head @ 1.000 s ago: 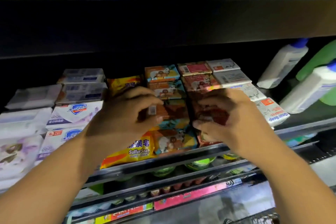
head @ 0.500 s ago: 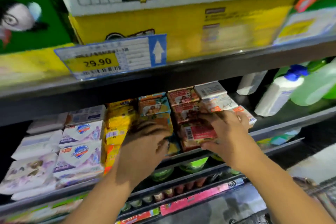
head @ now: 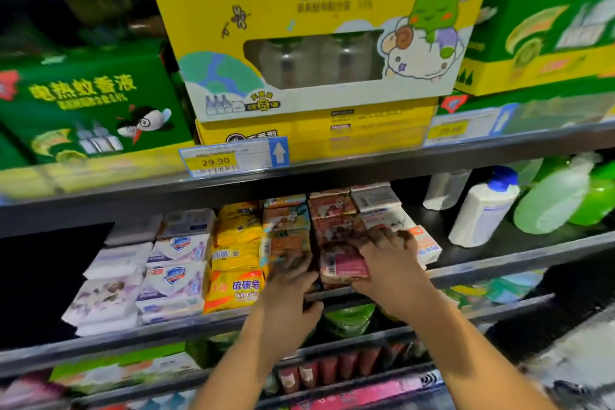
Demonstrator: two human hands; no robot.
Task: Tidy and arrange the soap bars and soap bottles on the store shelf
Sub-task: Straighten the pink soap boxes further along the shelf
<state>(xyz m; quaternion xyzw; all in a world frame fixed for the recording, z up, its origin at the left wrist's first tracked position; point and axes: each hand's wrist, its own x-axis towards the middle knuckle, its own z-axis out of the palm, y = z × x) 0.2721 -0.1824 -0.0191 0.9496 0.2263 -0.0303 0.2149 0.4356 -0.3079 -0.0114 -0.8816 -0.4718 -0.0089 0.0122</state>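
Observation:
Rows of soap bars lie on the middle shelf. My right hand grips the front red soap bar of the red row, fingers over its top and thumb at its front edge. Just to its left, my left hand curls its fingers over the front orange soap bar, which it mostly hides. Yellow sulfur soap packs and white Safeguard bars lie further left. White goat soap bars sit right of my right hand. A white bottle with a blue cap and green bottles stand at the right.
The shelf above carries a yellow mosquito-liquid box, green boxes and a 29.90 price tag. Below the soap shelf are lower racks with green tubs and small red items. White tissue-like packs fill the far left.
The view has tilted upward, revealing the upper shelf and its boxes. Both hands stay at the front of the orange and red soap rows, the right still on the red bar.

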